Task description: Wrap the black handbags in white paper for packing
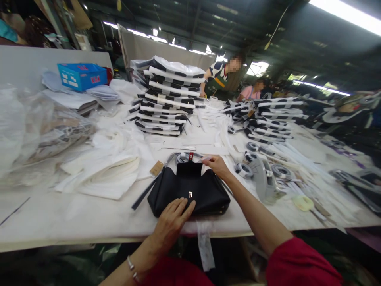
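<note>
A black handbag [175,188] lies on the table in front of me, its small flap [189,169] raised at the top and a metal clasp [190,194] on its front. My left hand [174,214] rests on the lower front of the bag, fingers stretched out. At the bag's upper right edge, my right hand [219,167] is closed in a pinch beside the flap; something pale shows at its fingertips, too small to name. A brown tag [156,169] and a dark strap [145,194] lie at the bag's left side.
Tall stacks of wrapped black-and-white bags [169,101] and more bags [270,121] stand behind. Left are white sheets [104,174], plastic wrapping [35,139] and a blue box [81,76]. A tape dispenser [263,178] and wrapped coils [244,171] sit right. Two people work beyond.
</note>
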`<state>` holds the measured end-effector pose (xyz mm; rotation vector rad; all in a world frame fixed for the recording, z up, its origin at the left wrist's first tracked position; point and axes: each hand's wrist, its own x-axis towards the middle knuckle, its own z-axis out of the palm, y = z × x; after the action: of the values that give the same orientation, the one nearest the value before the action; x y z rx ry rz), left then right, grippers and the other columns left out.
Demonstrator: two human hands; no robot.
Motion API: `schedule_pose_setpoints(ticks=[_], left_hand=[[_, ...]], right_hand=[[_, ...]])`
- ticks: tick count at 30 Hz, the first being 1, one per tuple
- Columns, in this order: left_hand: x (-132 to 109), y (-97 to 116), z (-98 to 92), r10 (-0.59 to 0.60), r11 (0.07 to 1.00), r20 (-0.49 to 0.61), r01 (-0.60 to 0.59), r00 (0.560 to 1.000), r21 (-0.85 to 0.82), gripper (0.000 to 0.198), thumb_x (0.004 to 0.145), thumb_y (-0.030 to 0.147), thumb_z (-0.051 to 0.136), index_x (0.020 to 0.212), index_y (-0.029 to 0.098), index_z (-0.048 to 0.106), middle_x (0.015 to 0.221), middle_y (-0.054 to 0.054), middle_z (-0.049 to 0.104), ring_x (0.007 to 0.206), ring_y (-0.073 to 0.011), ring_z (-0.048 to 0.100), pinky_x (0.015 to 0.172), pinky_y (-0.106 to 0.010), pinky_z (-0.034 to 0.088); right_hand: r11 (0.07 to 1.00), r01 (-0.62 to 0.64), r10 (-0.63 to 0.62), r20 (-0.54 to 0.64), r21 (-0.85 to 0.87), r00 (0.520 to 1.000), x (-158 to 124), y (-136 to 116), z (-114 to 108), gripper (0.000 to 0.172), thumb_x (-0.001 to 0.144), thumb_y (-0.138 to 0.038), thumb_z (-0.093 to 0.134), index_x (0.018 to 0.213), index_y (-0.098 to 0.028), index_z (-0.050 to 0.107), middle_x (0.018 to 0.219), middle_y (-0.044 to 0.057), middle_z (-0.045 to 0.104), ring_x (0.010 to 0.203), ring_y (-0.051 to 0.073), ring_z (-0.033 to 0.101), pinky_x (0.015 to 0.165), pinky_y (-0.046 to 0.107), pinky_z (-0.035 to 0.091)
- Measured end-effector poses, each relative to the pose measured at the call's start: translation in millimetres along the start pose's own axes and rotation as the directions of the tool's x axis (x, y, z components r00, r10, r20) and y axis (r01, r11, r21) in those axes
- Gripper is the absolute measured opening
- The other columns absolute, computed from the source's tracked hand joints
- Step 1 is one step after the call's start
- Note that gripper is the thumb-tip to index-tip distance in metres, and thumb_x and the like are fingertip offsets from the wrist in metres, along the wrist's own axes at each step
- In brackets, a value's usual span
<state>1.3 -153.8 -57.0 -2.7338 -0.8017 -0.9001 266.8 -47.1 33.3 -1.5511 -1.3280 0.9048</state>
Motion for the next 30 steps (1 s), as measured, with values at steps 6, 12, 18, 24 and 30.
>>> schedule_pose_setpoints(ticks=[6, 12, 18, 24, 30], left_hand=[[1, -1, -1.2, -0.007, 0.999, 0.05, 0.009, 0.999, -0.036, 0.058, 0.09, 0.004, 0.04, 0.145, 0.019, 0.044, 0.127, -0.011, 0.063, 0.115, -0.0223, 0.059, 0.099, -0.038, 0.05], [3, 0, -5.6, -0.006, 0.998, 0.055, 0.009, 0.998, -0.055, 0.055, 0.09, 0.003, 0.043, 0.143, 0.018, 0.047, 0.125, -0.012, 0.063, 0.114, -0.0228, 0.059, 0.097, -0.037, 0.05], [3, 2, -2.7, -0.02, 0.996, 0.079, 0.027, 0.997, -0.084, 0.051, 0.091, 0.005, 0.046, 0.14, 0.018, 0.05, 0.125, -0.012, 0.063, 0.114, -0.0242, 0.059, 0.099, -0.04, 0.049], [6, 2, -7.4, -0.032, 0.992, 0.119, 0.046, 0.992, -0.116, 0.055, 0.093, 0.007, 0.044, 0.146, 0.017, 0.04, 0.127, -0.011, 0.06, 0.114, -0.0215, 0.058, 0.103, -0.036, 0.046], [12, 2, -18.8, 0.001, 0.997, 0.199, 0.013, 0.98, -0.071, 0.062, 0.092, 0.006, 0.047, 0.149, 0.027, 0.035, 0.124, -0.009, 0.058, 0.111, -0.0215, 0.056, 0.097, -0.036, 0.048]], right_hand=[[0.937, 0.181, -0.183, 0.02, -0.299, 0.983, -47, -21, 1, 0.013, 0.078, -0.033, 0.068, 0.083, -0.022, 0.072, 0.095, 0.003, 0.075, 0.093, 0.022, 0.066, 0.092, 0.033, 0.048], [0.789, 0.343, -0.304, 0.161, -0.509, 0.939, -96, -12, 0, 0.011, 0.087, -0.025, 0.063, 0.087, -0.025, 0.074, 0.09, 0.0, 0.076, 0.087, 0.019, 0.07, 0.086, 0.029, 0.052], [0.578, 0.615, -0.49, 0.374, -0.536, 0.787, -135, 9, 4, 0.019, 0.095, -0.021, 0.055, 0.097, -0.024, 0.073, 0.097, 0.004, 0.077, 0.093, 0.019, 0.072, 0.105, 0.038, 0.048], [0.505, 0.678, -0.558, 0.397, -0.534, 0.729, -152, 8, 8, 0.019, 0.095, -0.021, 0.056, 0.102, -0.024, 0.074, 0.105, 0.006, 0.076, 0.103, 0.02, 0.071, 0.104, 0.041, 0.05], [0.392, 0.716, -0.602, 0.428, -0.578, 0.674, -165, 8, 12, 0.027, 0.094, -0.016, 0.054, 0.116, -0.022, 0.07, 0.116, 0.008, 0.073, 0.114, 0.022, 0.066, 0.107, 0.045, 0.048]])
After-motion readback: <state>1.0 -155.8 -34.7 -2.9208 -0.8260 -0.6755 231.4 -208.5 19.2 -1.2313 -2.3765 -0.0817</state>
